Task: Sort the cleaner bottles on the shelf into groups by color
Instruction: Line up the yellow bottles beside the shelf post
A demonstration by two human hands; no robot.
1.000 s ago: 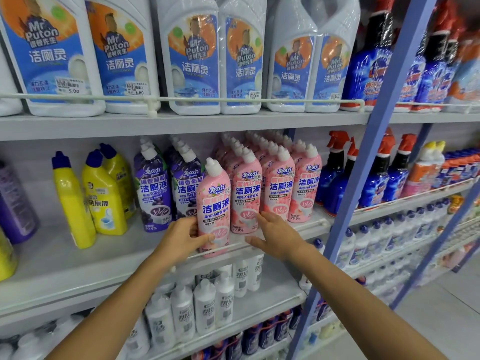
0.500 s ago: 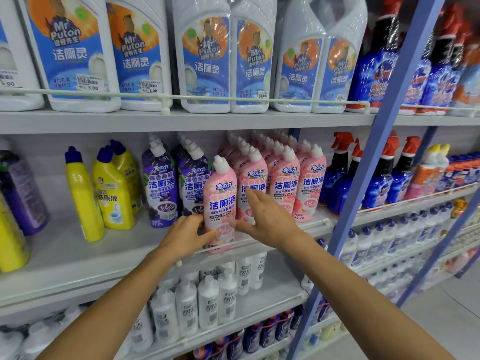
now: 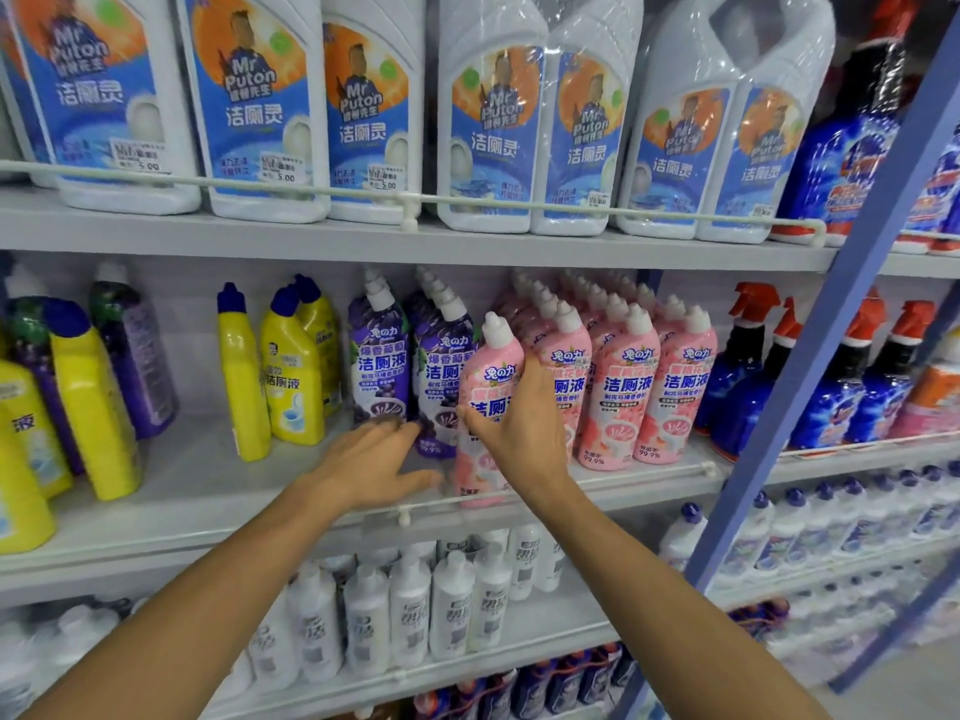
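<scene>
On the middle shelf (image 3: 197,491) a pink cleaner bottle (image 3: 491,387) with a white cap stands at the front rail, just left of the rows of pink bottles (image 3: 623,387). My right hand (image 3: 519,423) grips its body, thumb on the left side and fingers round the right. Open beside it, my left hand (image 3: 374,462) reaches past the rail toward the base of the purple bottles (image 3: 382,366). Yellow bottles (image 3: 291,371) with blue caps stand further left, and more yellow bottles (image 3: 93,407) and purple ones sit at the far left.
A white wire rail (image 3: 400,511) runs along the shelf front. Large white jugs (image 3: 260,111) fill the shelf above. Blue spray bottles (image 3: 748,376) with red triggers stand at the right, behind a blue upright post (image 3: 810,366). White bottles (image 3: 410,610) fill the shelf below.
My right hand has closed round the front pink bottle. My left hand let go of it and slid left toward the purple bottles. The view has shifted left.
</scene>
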